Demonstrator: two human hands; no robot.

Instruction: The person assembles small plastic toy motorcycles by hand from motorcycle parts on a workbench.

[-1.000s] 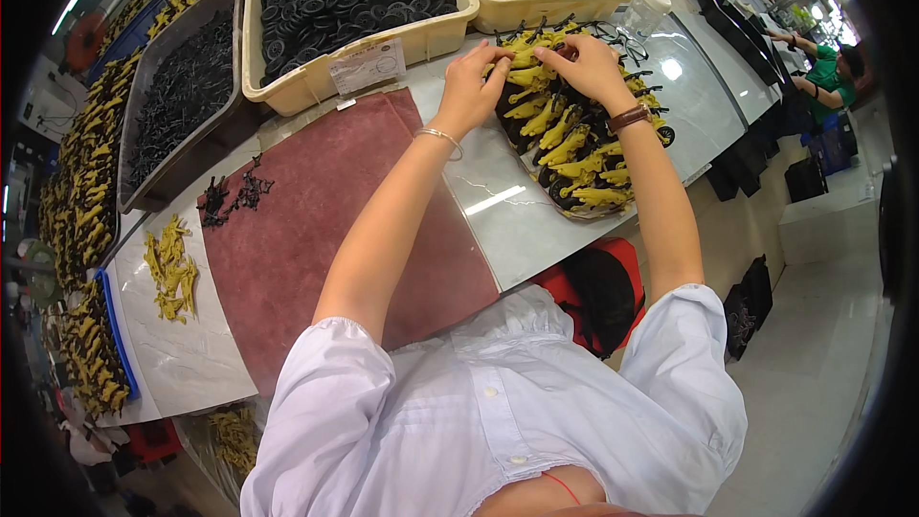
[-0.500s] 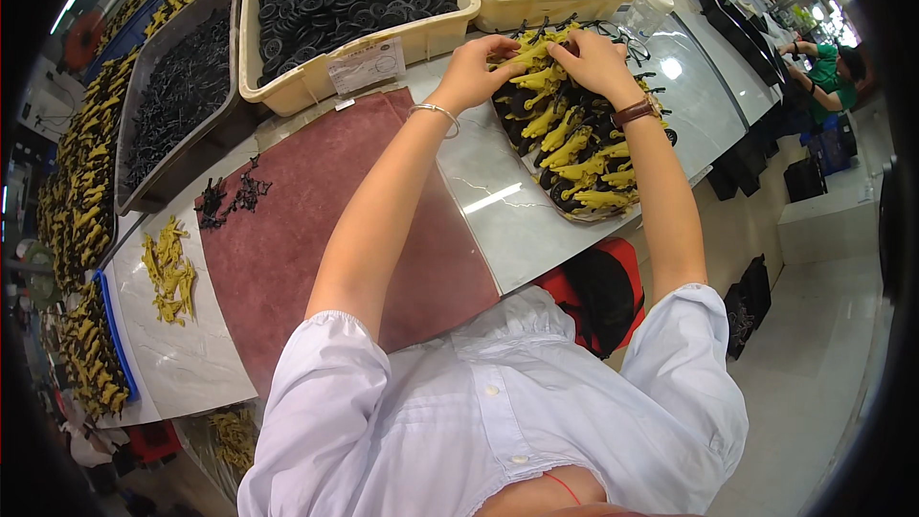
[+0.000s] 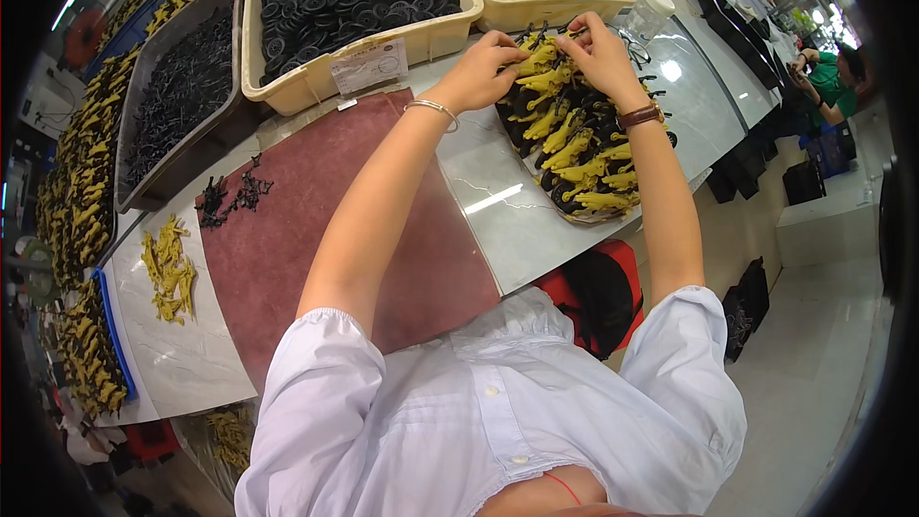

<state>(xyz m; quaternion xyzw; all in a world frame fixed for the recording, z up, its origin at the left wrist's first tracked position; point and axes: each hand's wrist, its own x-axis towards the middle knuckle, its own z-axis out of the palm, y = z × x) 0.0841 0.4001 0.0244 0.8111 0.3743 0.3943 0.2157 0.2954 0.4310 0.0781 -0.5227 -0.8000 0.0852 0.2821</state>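
Observation:
Rows of yellow toy motorbikes with black wheels stand packed together on a tray at the right of the table. At the far end of these rows, my left hand is closed with bent fingers on the edge of a yellow toy motorbike. Just to its right, my right hand pinches at the far row, thumb and fingers together near the top of a motorbike. The fingertips of both hands are partly hidden among the toys, so the exact grip is hard to see.
A cream bin of black wheels and another cream bin of small black parts stand behind. At left are a dark bin, loose yellow parts and black parts beside a maroon mat. A clear jar stands far right.
My right hand has lifted slightly away, its fingers drawing up off the far row. My left hand has shifted a little left, and its fingers have bent more.

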